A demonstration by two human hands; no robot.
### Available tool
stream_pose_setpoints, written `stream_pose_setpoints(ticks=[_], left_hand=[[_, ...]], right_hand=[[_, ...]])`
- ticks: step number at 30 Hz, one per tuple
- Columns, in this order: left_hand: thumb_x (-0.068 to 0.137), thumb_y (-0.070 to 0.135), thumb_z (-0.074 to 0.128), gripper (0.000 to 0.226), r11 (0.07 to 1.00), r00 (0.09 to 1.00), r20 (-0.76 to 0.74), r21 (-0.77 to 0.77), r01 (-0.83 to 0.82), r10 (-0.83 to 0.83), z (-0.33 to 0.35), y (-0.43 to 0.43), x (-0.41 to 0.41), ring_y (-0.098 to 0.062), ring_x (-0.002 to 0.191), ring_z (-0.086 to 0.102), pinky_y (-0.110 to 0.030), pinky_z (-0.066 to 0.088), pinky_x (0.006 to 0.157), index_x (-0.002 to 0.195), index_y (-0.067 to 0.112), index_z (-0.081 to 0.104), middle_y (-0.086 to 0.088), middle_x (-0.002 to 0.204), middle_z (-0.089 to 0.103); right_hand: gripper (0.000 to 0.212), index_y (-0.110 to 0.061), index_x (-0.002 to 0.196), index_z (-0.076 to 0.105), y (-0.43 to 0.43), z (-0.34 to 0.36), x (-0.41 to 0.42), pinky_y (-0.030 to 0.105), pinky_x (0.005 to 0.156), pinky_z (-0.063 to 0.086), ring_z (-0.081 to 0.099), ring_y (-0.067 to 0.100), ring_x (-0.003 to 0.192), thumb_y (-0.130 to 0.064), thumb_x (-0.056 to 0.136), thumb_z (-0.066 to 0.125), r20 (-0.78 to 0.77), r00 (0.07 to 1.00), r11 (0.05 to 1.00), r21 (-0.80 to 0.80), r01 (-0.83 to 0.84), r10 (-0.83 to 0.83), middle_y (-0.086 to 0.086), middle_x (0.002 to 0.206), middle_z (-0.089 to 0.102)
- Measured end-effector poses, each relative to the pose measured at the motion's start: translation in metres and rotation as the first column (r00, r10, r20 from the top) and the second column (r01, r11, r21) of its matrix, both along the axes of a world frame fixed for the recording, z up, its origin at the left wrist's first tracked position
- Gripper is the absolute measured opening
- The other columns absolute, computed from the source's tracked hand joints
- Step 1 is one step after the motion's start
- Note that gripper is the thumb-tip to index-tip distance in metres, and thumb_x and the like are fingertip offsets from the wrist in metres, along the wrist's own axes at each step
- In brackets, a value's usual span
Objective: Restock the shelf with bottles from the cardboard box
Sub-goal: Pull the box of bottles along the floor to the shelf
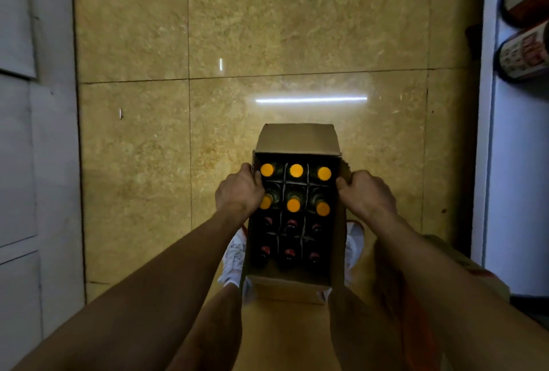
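box: open brown cardboard box (297, 140) with divider cells, on the yellow-tan tiled floor (133, 162) between my feet
bottles: six orange-capped bottles (296, 170) in far rows, six dark red-capped bottles (289, 252) near; none out yet
left grip: my left hand (239, 192) clamped on left rim
right grip: my right hand (367, 194) clamped on right rim
step: positioning box, I judge; unloading not begun
next: free one hand, pull a bottle straight up, carry to white shelf unit (517, 162) at right

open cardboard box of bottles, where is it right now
In the head view, the open brown cardboard box sits low centre on the tan tiled floor, gripped between left hand and right hand.
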State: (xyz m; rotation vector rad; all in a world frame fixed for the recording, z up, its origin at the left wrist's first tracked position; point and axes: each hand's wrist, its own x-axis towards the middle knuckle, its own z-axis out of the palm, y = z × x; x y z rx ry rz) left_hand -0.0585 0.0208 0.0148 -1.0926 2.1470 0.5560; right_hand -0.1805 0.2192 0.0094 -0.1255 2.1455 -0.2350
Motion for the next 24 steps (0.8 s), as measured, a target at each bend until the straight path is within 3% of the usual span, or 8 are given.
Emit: stream_pose_setpoints(ticks=[3, 6, 8, 11, 17, 24], left_hand=[[0.106, 0.029, 0.039, 0.03, 1.0, 1.0, 0.02, -0.012, 0.016, -0.015, -0.003, 0.003, -0.008, -0.043, 0.107, 0.064, -0.043, 0.048, 0.087, 0.117, 0.006, 0.055, -0.023, 0.117, 0.068], [0.105, 0.021, 0.04, 0.03, 0.996, 0.996, 0.058, -0.037, 0.076, -0.074, -0.007, 0.004, -0.011, -0.039, 0.114, 0.063, -0.038, 0.047, 0.093, 0.124, 0.003, 0.055, -0.023, 0.128, 0.064], [0.105, 0.02, 0.039, 0.031, 0.996, 0.996, 0.043, -0.019, 0.085, -0.084, -0.009, 0.0, -0.01, -0.037, 0.112, 0.064, -0.036, 0.047, 0.086, 0.125, 0.005, 0.057, -0.019, 0.124, 0.067], [0.103, 0.02, 0.043, 0.029, 0.994, 0.994, 0.003, 0.013, 0.106, -0.106, -0.007, -0.012, -0.007, -0.039, 0.105, 0.066, -0.031, 0.04, 0.075, 0.122, 0.006, 0.06, -0.018, 0.116, 0.07], [0.103, 0.022, 0.046, 0.025, 0.983, 0.989, -0.005, 0.113, 0.148, -0.148, -0.006, -0.038, -0.021, -0.04, 0.099, 0.068, -0.031, 0.037, 0.07, 0.112, 0.006, 0.062, -0.019, 0.107, 0.072], [0.104, 0.02, 0.043, 0.028, 0.987, 0.99, -0.081, 0.109, 0.12, -0.112, -0.007, -0.063, -0.066, -0.036, 0.107, 0.063, -0.029, 0.033, 0.076, 0.121, 0.005, 0.06, -0.017, 0.119, 0.066]], right_hand=[[0.032, -0.008, 0.081, 0.056, -0.007, -0.005, -0.01, 0.034, 0.071, 0.044, 0.061, 0.035, 0.085, -0.033, 0.1, 0.049, 0.096, 0.995, 1.0, 0.012, -0.009, 0.007, 0.012, 0.084, 0.059], [0.029, -0.011, 0.066, 0.051, -0.015, -0.003, -0.012, 0.033, 0.067, 0.042, 0.059, 0.033, 0.078, -0.02, 0.093, 0.054, 0.128, 0.987, 0.994, 0.037, -0.1, 0.095, 0.006, 0.07, 0.052], [0.03, -0.011, 0.063, 0.048, -0.015, 0.0, -0.014, 0.035, 0.067, 0.043, 0.061, 0.035, 0.08, -0.016, 0.092, 0.055, 0.146, 0.984, 0.992, 0.046, -0.115, 0.107, 0.006, 0.068, 0.051], [0.022, -0.007, 0.073, 0.054, -0.019, 0.003, -0.017, 0.039, 0.072, 0.05, 0.065, 0.037, 0.087, -0.017, 0.093, 0.054, 0.155, 0.982, 0.992, 0.055, -0.115, 0.105, 0.015, 0.085, 0.063], [0.012, -0.014, 0.09, 0.052, -0.042, 0.014, -0.02, 0.035, 0.075, 0.044, 0.064, 0.038, 0.102, -0.023, 0.098, 0.051, 0.141, 0.987, 0.982, 0.16, -0.097, 0.074, 0.017, 0.112, 0.068], [0.024, -0.009, 0.108, 0.066, -0.076, 0.02, -0.061, 0.034, 0.076, 0.04, 0.064, 0.039, 0.108, -0.022, 0.099, 0.048, 0.003, 1.0, 0.979, 0.202, 0.027, -0.028, 0.02, 0.117, 0.069]])
